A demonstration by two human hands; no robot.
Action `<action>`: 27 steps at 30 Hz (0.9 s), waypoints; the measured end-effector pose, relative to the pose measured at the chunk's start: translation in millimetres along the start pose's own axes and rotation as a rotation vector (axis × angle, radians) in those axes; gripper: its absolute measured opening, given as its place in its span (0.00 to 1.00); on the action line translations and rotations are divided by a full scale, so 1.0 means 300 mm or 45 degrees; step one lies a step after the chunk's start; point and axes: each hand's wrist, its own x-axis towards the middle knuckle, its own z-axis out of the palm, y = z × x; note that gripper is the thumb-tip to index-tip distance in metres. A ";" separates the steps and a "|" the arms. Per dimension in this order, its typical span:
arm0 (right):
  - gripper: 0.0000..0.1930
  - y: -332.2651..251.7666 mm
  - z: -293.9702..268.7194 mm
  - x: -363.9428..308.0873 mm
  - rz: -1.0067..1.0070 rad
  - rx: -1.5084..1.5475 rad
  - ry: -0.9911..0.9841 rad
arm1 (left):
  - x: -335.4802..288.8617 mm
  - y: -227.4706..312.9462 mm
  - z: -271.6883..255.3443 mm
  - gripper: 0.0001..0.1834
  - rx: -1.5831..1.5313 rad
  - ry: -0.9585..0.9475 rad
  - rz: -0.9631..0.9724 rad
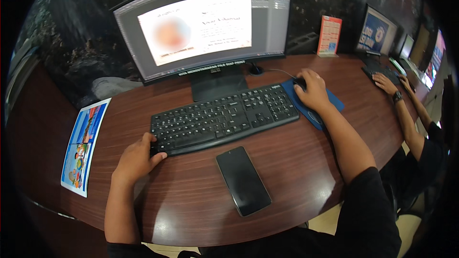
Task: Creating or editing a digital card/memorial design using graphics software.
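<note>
My left hand (138, 158) rests at the left end of a black keyboard (224, 117). Its thumb stretches along the front edge, apart from the fingers, which touch the lower-left keys; it holds nothing. To the right of the keyboard, my right hand (313, 90) is wrapped over a dark computer mouse (300, 83), mostly covered by the palm. The mouse sits on a blue mouse pad (313, 117). Behind the keyboard stands a large curved monitor (205, 24), showing a design page with a round orange picture and lines of text.
A dark-screened phone (243, 180) lies in front of the keyboard on the brown wooden desk (186, 191). A colourful printed sheet (85, 145) is at left. An orange desk calendar (329, 36) stands at back right. Farther right, another person's hand (385, 84) rests near a second keyboard and monitor (377, 33).
</note>
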 end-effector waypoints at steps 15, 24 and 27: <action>0.14 -0.155 -0.045 -0.023 -0.650 0.270 -0.525 | 0.006 -0.001 0.002 0.30 0.005 -0.020 -0.020; 0.31 -0.086 -0.141 0.000 -0.360 0.113 -0.580 | 0.005 -0.010 0.010 0.31 0.033 -0.020 0.016; 0.27 -0.028 -0.058 -0.003 -0.312 -0.007 -0.118 | 0.011 -0.010 0.015 0.31 0.031 -0.015 0.021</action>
